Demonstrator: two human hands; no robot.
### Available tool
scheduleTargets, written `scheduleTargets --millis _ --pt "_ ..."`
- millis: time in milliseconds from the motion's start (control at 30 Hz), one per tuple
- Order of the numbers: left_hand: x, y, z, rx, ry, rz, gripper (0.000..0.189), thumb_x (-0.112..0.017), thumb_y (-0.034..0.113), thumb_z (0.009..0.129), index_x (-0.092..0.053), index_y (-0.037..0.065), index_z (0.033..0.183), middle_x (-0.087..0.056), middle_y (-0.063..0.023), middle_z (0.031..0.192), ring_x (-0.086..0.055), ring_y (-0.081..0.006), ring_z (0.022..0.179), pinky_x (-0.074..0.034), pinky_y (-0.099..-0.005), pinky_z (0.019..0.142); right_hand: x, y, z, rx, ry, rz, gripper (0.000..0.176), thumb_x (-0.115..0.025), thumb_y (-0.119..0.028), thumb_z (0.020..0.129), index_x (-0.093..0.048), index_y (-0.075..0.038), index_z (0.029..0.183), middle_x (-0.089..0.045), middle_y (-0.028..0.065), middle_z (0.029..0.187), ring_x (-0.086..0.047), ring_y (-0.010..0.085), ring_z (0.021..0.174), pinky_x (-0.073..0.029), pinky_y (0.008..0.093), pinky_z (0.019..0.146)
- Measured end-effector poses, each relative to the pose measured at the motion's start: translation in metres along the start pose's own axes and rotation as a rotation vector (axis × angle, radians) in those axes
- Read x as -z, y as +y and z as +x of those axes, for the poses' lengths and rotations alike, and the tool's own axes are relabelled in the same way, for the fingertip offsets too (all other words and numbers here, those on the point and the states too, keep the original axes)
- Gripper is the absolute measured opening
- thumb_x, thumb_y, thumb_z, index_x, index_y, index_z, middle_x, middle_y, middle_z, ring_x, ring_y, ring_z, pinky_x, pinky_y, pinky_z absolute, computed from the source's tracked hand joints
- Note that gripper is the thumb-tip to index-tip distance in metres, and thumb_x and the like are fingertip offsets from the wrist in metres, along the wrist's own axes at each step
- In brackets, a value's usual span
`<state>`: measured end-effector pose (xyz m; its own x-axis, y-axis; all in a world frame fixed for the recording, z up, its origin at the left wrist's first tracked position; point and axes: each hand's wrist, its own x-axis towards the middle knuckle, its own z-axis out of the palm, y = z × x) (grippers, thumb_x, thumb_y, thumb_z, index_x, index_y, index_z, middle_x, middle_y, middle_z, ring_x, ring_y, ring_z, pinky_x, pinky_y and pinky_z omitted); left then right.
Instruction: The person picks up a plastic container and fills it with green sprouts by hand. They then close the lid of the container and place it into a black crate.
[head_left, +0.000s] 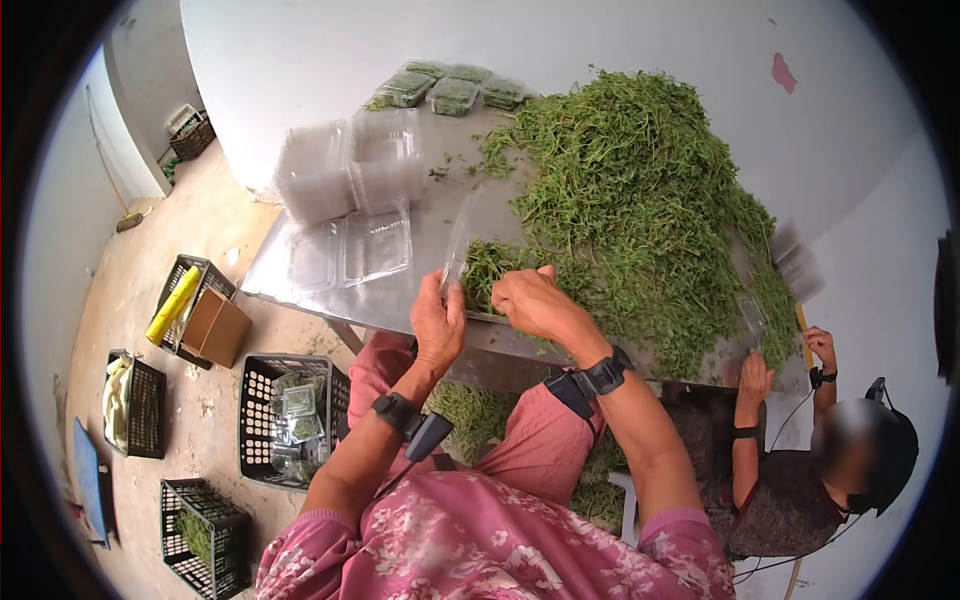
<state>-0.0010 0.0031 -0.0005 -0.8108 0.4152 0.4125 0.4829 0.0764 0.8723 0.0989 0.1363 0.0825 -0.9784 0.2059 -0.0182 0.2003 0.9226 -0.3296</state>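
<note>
My left hand [438,325] grips the edge of a clear plastic clamshell box [461,232] at the table's near side, its lid standing up on the left. Leafy green stems [486,264] lie in the box. My right hand [545,303] is at the box's right side, fingers curled in against the greens; the fingertips are partly hidden. A big heap of the same greens [630,170] spreads over the table to the right. Left of the box is an open clear container [377,243], beside tall stacks of empty clamshells [330,165].
Several filled boxes [453,95] sit at the back of the metal table [440,210]. A co-worker [800,480] works at the right end. On the floor at left, a black crate [258,365] holds packed boxes, near other crates and a cardboard box [217,327].
</note>
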Motion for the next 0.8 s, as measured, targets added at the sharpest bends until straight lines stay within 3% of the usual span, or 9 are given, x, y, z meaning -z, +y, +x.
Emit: scheduleTargets --millis 233,333,533,633,667,800 --pt "-0.002 -0.005 0.001 0.0 -0.011 0.007 0.022 -0.056 0.016 0.093 -0.054 0.001 0.11 -0.062 -0.0198 0.083 -0.061 -0.0383 0.077 -0.047 -0.0445 0.07 -0.006 -0.019 0.017 0.152 0.56 -0.01 0.008 -0.058 -0.005 0.083 -0.063 -0.007 0.087 -0.061 0.0084 0.089 -0.058 0.0305 0.086 -0.035 0.0401 0.075" --pt "0.0 -0.002 0.001 -0.032 0.0 0.035 0.023 -0.056 0.016 0.093 -0.054 0.001 0.11 -0.062 -0.0207 0.085 -0.061 -0.0395 0.079 -0.047 -0.0452 0.071 -0.02 -0.014 0.024 0.169 0.434 -0.088 0.007 -0.057 -0.005 0.082 -0.062 -0.009 0.084 -0.058 0.0069 0.088 -0.057 0.0257 0.093 -0.036 0.0409 0.08" --pt "-0.004 -0.005 -0.001 -0.027 0.008 0.012 0.024 -0.056 0.016 0.093 -0.054 0.002 0.112 -0.063 -0.0203 0.086 -0.062 -0.0376 0.079 -0.048 -0.0439 0.071 -0.036 -0.002 0.026 0.13 0.356 -0.024 0.008 -0.057 -0.004 0.081 -0.062 -0.009 0.083 -0.056 0.0052 0.087 -0.057 0.0246 0.093 -0.033 0.0407 0.08" --pt "-0.001 0.003 0.0 0.005 -0.013 -0.035 0.024 -0.056 0.016 0.093 -0.054 0.002 0.112 -0.063 -0.0196 0.086 -0.063 -0.036 0.077 -0.048 -0.0429 0.07 -0.035 -0.004 0.023 0.164 0.416 -0.007 0.008 -0.058 -0.004 0.081 -0.062 -0.01 0.083 -0.055 0.0052 0.087 -0.057 0.0241 0.093 -0.032 0.0416 0.079" --pt "-0.001 0.003 0.0 0.008 -0.015 -0.046 0.023 -0.056 0.016 0.093 -0.054 0.003 0.112 -0.063 -0.0193 0.085 -0.063 -0.0355 0.077 -0.048 -0.0426 0.07 -0.033 -0.003 0.021 0.113 0.32 -0.059 0.021 -0.06 -0.005 0.083 -0.067 -0.009 0.102 -0.06 0.0041 0.104 -0.056 0.0222 0.1 -0.03 0.0389 0.083" --pt "-0.003 -0.003 0.0 -0.014 0.007 -0.057 0.023 -0.056 0.016 0.093 -0.054 0.003 0.112 -0.063 -0.0184 0.083 -0.063 -0.0344 0.076 -0.048 -0.0421 0.069 -0.026 -0.011 0.01 0.099 0.468 -0.005 0.022 -0.062 -0.006 0.082 -0.066 -0.01 0.104 -0.061 0.0059 0.111 -0.056 0.0224 0.106 -0.03 0.0384 0.088"
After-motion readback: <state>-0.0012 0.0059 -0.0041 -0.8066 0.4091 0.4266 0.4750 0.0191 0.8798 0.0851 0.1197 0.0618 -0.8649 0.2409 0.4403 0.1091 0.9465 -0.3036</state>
